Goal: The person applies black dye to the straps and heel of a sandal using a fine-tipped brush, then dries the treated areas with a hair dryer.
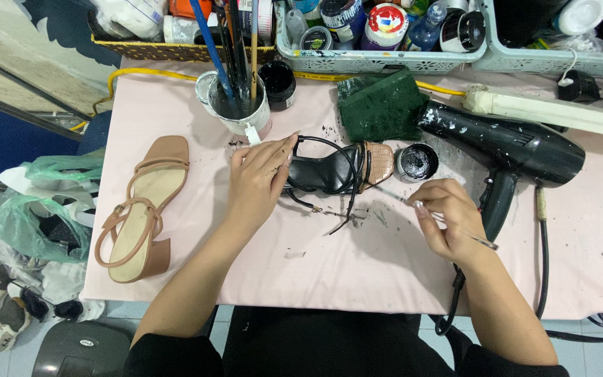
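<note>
Along the far edge of your worktop stand two pale plastic baskets. The left basket holds paint jars: one with a red-and-white round lid label, a dark jar with a white label band, and a small blue-labelled bottle. To your far left, a woven tray carries a white tub with a pale label. An open black pot sits near the sandal; no screens or signs show.
</note>
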